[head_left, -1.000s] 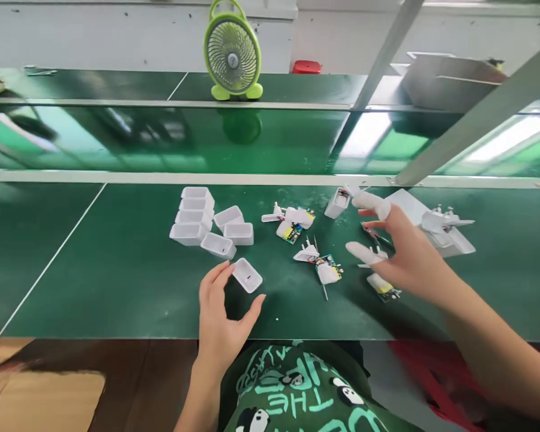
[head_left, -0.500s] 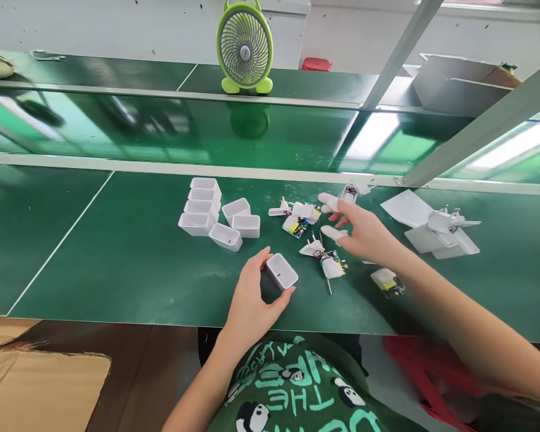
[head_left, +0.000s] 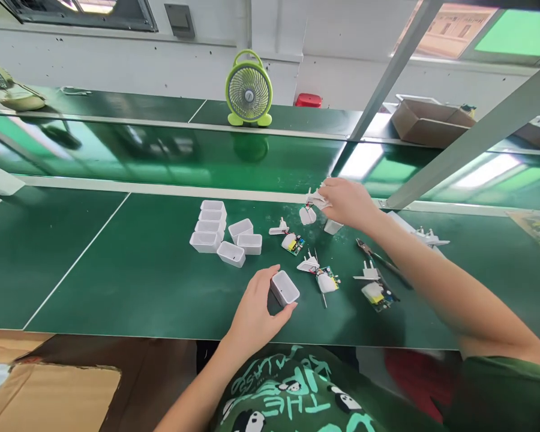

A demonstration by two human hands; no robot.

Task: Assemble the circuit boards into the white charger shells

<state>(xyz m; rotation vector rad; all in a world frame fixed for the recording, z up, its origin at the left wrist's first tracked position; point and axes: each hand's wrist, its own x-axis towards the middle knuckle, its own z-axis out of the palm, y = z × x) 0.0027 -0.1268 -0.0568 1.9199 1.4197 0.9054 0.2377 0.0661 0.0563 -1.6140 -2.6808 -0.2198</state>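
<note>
My left hand (head_left: 263, 303) is curved around a white plastic charger case (head_left: 285, 289), open side up, fingers and thumb on its two sides. Farther back, my right hand (head_left: 342, 201) is closed on a white plug cover (head_left: 318, 200) with prongs. A white-padded piece (head_left: 308, 215) hangs below it. Beside that hand stands another white case (head_left: 333, 227). Between my hands lie circuit boards wired to plug covers: one board (head_left: 292, 243) farther back, another board (head_left: 328, 280) nearer, with a thin rod under it. My right fingertips are partly hidden.
Several empty white cases (head_left: 206, 241) sit left of centre. Right of centre are dark-handled pliers (head_left: 380, 258) and another board (head_left: 378, 295). More plug covers (head_left: 427, 237) lie under a slanted metal post (head_left: 459, 132). A green fan (head_left: 249, 93) stands on the shelf behind.
My right hand has gone from hovering open over the parts to gripping a plug cover, lifting it from the pile with its attached piece. The view has tilted upward. My left hand keeps its case.
</note>
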